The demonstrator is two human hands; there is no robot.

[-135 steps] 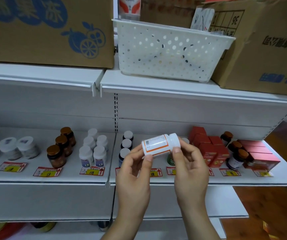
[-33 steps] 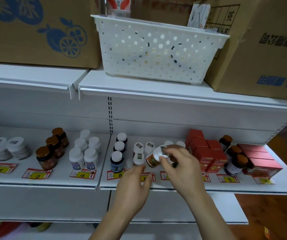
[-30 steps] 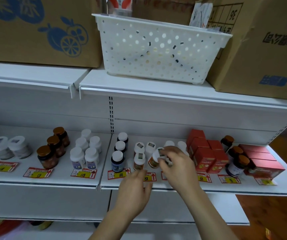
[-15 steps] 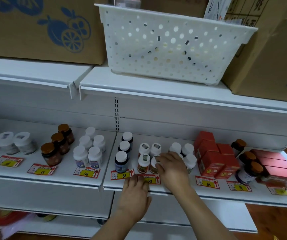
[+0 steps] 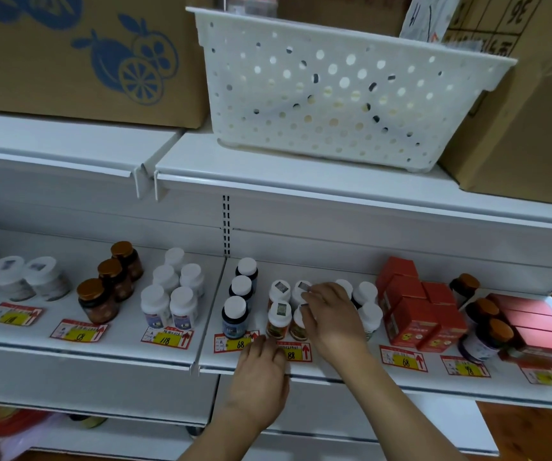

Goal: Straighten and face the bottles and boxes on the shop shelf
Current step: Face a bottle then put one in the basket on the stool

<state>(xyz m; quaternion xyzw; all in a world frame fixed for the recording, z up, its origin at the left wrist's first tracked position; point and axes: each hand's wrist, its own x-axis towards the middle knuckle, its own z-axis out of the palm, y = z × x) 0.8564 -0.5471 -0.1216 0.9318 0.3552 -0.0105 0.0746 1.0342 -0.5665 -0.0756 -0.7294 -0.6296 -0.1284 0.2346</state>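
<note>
On the white shop shelf [image 5: 334,369] stand several small white-capped bottles with orange labels [image 5: 278,319]. My right hand [image 5: 333,316] reaches in among them, its fingers curled over the cap of the front right bottle [image 5: 298,326]. My left hand [image 5: 261,367] rests with relaxed fingers on the shelf's front edge by the "88" price tag. Dark blue bottles [image 5: 234,316] line up to the left, red boxes [image 5: 414,307] to the right.
Amber jars [image 5: 96,299] and white bottles [image 5: 171,296] stand on the left shelf bay. Brown-capped bottles [image 5: 487,331] and flat red boxes [image 5: 540,331] sit far right. Above, a white perforated basket [image 5: 334,91] stands between cardboard boxes [image 5: 68,54].
The orange-label bottle that both hands held up has been set upright in the front row. My right hand stays on its cap; my left hand dropped to the shelf edge.
</note>
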